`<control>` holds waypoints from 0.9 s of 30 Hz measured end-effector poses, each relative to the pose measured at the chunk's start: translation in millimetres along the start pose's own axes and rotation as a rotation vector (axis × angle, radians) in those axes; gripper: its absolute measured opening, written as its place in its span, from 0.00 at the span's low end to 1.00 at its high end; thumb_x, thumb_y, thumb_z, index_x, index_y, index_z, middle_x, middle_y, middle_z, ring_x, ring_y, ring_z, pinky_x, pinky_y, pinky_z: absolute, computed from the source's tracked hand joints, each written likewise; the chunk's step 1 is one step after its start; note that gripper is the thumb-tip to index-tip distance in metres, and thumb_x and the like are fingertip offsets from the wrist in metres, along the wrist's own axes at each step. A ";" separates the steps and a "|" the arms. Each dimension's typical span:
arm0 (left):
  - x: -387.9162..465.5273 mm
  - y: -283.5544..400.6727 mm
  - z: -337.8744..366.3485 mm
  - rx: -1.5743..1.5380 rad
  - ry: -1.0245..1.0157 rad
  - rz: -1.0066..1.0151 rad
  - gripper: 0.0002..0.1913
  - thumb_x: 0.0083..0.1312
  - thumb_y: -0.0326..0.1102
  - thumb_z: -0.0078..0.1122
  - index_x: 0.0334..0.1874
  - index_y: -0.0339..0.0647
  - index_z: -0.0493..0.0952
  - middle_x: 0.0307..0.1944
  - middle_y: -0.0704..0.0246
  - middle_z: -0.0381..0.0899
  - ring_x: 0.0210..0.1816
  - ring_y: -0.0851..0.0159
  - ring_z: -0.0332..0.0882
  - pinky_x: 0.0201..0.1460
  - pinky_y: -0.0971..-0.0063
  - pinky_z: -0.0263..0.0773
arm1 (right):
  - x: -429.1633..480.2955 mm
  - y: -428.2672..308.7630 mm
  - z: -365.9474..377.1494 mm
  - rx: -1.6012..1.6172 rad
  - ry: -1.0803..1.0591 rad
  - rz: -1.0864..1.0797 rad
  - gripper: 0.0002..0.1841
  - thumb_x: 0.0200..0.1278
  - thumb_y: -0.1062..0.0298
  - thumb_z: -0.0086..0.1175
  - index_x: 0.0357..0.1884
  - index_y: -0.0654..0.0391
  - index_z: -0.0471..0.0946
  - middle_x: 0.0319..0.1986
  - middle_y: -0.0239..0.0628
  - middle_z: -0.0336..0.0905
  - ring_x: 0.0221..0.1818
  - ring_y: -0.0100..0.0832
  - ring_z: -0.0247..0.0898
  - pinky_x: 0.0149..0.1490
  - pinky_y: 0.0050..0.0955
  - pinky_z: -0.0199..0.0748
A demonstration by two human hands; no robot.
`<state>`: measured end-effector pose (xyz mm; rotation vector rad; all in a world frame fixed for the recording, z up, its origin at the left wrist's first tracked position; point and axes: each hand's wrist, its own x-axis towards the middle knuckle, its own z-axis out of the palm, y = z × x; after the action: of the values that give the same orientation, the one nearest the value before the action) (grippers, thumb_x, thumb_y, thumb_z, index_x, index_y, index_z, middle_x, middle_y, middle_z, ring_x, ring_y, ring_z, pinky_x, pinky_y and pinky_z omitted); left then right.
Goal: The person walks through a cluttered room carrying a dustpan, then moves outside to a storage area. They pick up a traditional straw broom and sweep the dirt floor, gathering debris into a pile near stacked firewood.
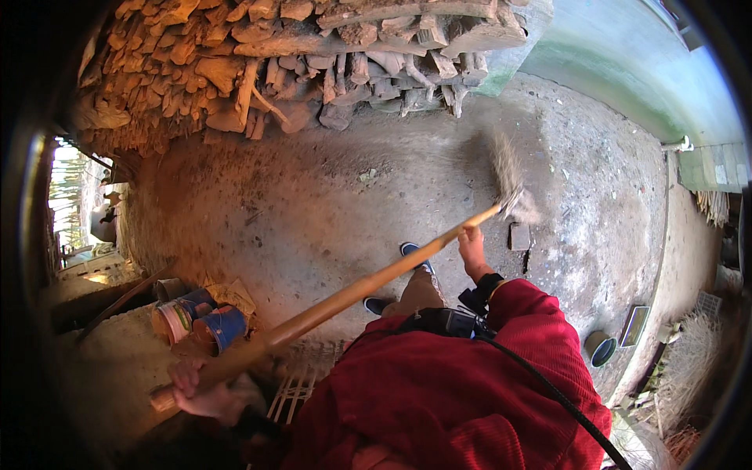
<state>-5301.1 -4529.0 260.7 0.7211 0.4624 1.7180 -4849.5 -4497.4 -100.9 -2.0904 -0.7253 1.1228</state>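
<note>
A long-handled broom slants across the view. Around the near end of its wooden pole (329, 308) my left hand (205, 390) is closed, at the lower left. My right hand (472, 244) grips the same pole farther up, close to the broom head. The blurred bristle head (506, 167) lies over the dusty floor (352, 217), right of the middle. A small dark block (519, 237) rests on the floor just below the bristles.
Stacked firewood (352, 64) lines the far side, beside a pale green wall (623, 76). Blue buckets (220, 329) stand at the lower left near a slatted bamboo piece (294, 390). A dark round container (600, 349) and a framed panel (634, 326) are at the right.
</note>
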 end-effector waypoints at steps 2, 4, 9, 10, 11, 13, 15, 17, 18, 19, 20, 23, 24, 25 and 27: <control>-13.8 18.3 -6.5 0.335 0.309 0.091 0.09 0.56 0.40 0.48 0.27 0.45 0.61 0.21 0.77 0.56 0.30 0.72 0.60 0.47 0.74 0.61 | 6.1 23.1 2.8 0.864 -0.206 0.745 0.12 0.58 0.65 0.48 0.39 0.61 0.65 0.32 0.40 0.67 0.29 0.37 0.68 0.38 0.41 0.74; -23.0 30.7 -16.6 0.623 0.599 0.151 0.12 0.55 0.44 0.48 0.31 0.42 0.67 0.20 0.78 0.58 0.28 0.75 0.60 0.45 0.75 0.62 | 11.9 33.6 24.6 0.898 -0.284 0.769 0.16 0.60 0.57 0.46 0.37 0.62 0.62 0.27 0.43 0.67 0.26 0.39 0.69 0.36 0.41 0.75; -51.9 46.8 -70.9 0.541 0.617 0.058 0.09 0.58 0.39 0.49 0.34 0.40 0.68 0.26 0.73 0.65 0.35 0.68 0.66 0.52 0.71 0.60 | 1.5 45.6 82.7 0.838 -0.249 0.732 0.09 0.57 0.68 0.46 0.32 0.64 0.64 0.22 0.46 0.70 0.24 0.41 0.70 0.32 0.38 0.75; -55.8 50.7 -88.8 0.610 0.753 0.054 0.11 0.59 0.39 0.50 0.36 0.40 0.68 0.29 0.72 0.67 0.37 0.68 0.67 0.51 0.72 0.61 | -5.3 46.7 92.9 0.787 -0.180 0.725 0.07 0.56 0.69 0.45 0.30 0.64 0.65 0.21 0.46 0.71 0.22 0.40 0.70 0.31 0.37 0.75; -61.0 60.0 -104.7 0.650 0.836 0.036 0.12 0.59 0.40 0.50 0.38 0.39 0.68 0.31 0.71 0.69 0.39 0.67 0.68 0.50 0.72 0.62 | -12.3 48.2 101.4 0.886 -0.115 0.705 0.06 0.55 0.71 0.44 0.29 0.64 0.66 0.19 0.46 0.71 0.21 0.40 0.70 0.29 0.36 0.74; -90.8 69.7 -127.3 0.901 0.904 -0.102 0.16 0.60 0.41 0.51 0.43 0.36 0.68 0.37 0.68 0.72 0.42 0.66 0.69 0.48 0.73 0.64 | -14.7 50.8 107.0 0.784 -0.059 0.674 0.06 0.55 0.71 0.43 0.28 0.63 0.66 0.18 0.45 0.71 0.19 0.40 0.70 0.28 0.36 0.74; -129.3 56.9 -145.2 1.303 0.807 -0.332 0.20 0.61 0.42 0.52 0.48 0.34 0.66 0.41 0.65 0.73 0.46 0.64 0.70 0.48 0.72 0.65 | -0.9 51.9 104.4 0.711 -0.043 0.638 0.06 0.55 0.70 0.43 0.26 0.63 0.66 0.17 0.43 0.70 0.18 0.39 0.70 0.26 0.37 0.73; -166.2 27.3 -165.4 1.689 0.607 -0.548 0.23 0.61 0.43 0.52 0.53 0.33 0.64 0.45 0.63 0.73 0.48 0.61 0.70 0.51 0.71 0.65 | 26.6 53.6 97.1 0.680 0.077 0.420 0.08 0.52 0.71 0.44 0.18 0.63 0.65 0.13 0.40 0.67 0.15 0.37 0.69 0.22 0.34 0.71; -183.9 8.3 -176.9 1.870 0.475 -0.663 0.25 0.62 0.44 0.53 0.55 0.33 0.63 0.46 0.62 0.73 0.49 0.60 0.70 0.52 0.70 0.65 | 47.3 53.7 94.3 0.628 0.199 0.387 0.09 0.51 0.71 0.44 0.17 0.62 0.65 0.12 0.40 0.66 0.14 0.36 0.68 0.21 0.33 0.71; -194.3 -13.6 -195.3 1.863 0.434 -0.751 0.26 0.62 0.44 0.53 0.56 0.33 0.62 0.47 0.61 0.73 0.50 0.60 0.69 0.53 0.70 0.65 | 65.5 55.5 90.0 0.640 0.253 0.326 0.08 0.51 0.72 0.45 0.18 0.62 0.64 0.12 0.39 0.66 0.13 0.34 0.66 0.21 0.32 0.71; -204.6 -34.2 -213.8 1.682 0.466 -0.848 0.27 0.62 0.45 0.53 0.58 0.34 0.61 0.48 0.61 0.72 0.51 0.60 0.69 0.54 0.70 0.65 | 79.9 58.0 89.7 0.807 0.325 0.295 0.07 0.51 0.72 0.45 0.19 0.61 0.64 0.12 0.37 0.64 0.11 0.32 0.63 0.20 0.31 0.70; -240.9 -76.5 -253.8 0.753 0.851 -0.956 0.25 0.65 0.49 0.45 0.58 0.41 0.63 0.47 0.63 0.71 0.49 0.65 0.67 0.45 0.69 0.67 | 95.9 73.8 103.1 0.756 0.252 0.371 0.07 0.52 0.71 0.44 0.19 0.62 0.64 0.11 0.36 0.64 0.11 0.31 0.63 0.17 0.30 0.68; -251.2 -83.0 -260.4 0.428 0.941 -1.019 0.24 0.66 0.51 0.41 0.58 0.44 0.64 0.46 0.64 0.70 0.47 0.67 0.67 0.41 0.69 0.68 | 93.9 80.8 110.9 0.667 0.235 0.384 0.07 0.52 0.72 0.44 0.19 0.61 0.64 0.11 0.36 0.63 0.10 0.31 0.62 0.17 0.30 0.67; -255.8 -82.6 -267.4 0.293 1.091 -0.915 0.23 0.65 0.49 0.44 0.57 0.42 0.64 0.47 0.64 0.70 0.48 0.66 0.67 0.45 0.70 0.68 | 91.9 86.4 119.5 0.575 0.235 0.423 0.08 0.53 0.72 0.44 0.19 0.61 0.64 0.11 0.35 0.63 0.10 0.31 0.60 0.16 0.30 0.66; -270.1 -74.8 -268.4 0.134 1.335 -0.784 0.22 0.64 0.46 0.49 0.56 0.39 0.65 0.48 0.64 0.70 0.51 0.64 0.67 0.52 0.71 0.67 | 77.9 98.0 144.3 0.554 0.229 0.428 0.07 0.53 0.72 0.43 0.19 0.60 0.64 0.12 0.36 0.64 0.10 0.31 0.62 0.16 0.30 0.65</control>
<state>-5387.9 -4752.1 -44.8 -0.6136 1.5256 1.1764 -4920.3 -4463.4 -275.0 -1.8749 0.1496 1.1148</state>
